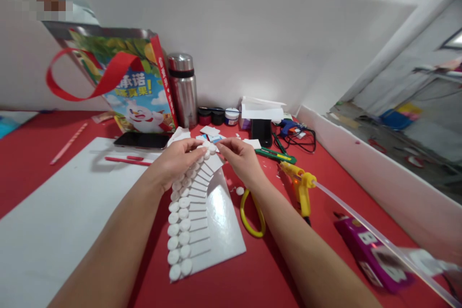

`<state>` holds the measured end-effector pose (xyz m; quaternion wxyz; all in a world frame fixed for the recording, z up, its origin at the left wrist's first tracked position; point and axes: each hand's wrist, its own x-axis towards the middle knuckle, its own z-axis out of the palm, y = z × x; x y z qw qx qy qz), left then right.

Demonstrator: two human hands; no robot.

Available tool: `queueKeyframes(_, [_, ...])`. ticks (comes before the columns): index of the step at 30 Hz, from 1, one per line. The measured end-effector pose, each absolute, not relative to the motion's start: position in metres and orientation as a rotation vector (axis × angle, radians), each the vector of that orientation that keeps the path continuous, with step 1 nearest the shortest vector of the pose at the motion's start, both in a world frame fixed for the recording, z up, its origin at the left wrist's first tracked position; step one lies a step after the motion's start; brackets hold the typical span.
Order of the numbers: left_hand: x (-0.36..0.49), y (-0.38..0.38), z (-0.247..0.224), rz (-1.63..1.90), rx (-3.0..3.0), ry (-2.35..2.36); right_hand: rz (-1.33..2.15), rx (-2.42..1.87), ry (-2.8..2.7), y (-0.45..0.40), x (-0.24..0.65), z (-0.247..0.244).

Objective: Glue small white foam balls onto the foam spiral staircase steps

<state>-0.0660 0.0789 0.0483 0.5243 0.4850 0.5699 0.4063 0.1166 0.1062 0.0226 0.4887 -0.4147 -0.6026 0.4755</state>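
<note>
Two curving rows of small white round discs line the left side of a glossy white board, with slotted white strips running inward from them. My left hand is closed at the far end of the rows, its thumb and fingers against the discs and the board edge. Opposite it, my right hand pinches at a white disc; the fingertips partly cover it. A loose white disc lies on the red table beside my right forearm, just above a yellow ring.
At right are a yellow glue gun with a long clear stick, a green utility knife and a purple box. A steel flask, picture bag and black phone stand or lie behind. White sheet at left.
</note>
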Motion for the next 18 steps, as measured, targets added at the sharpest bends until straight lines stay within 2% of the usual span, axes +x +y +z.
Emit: queueKeyframes(18, [-0.065,0.079,0.0498,0.983,1.143,1.374,1.183,-1.018,-1.473,0.1056,0.1171,0.0199])
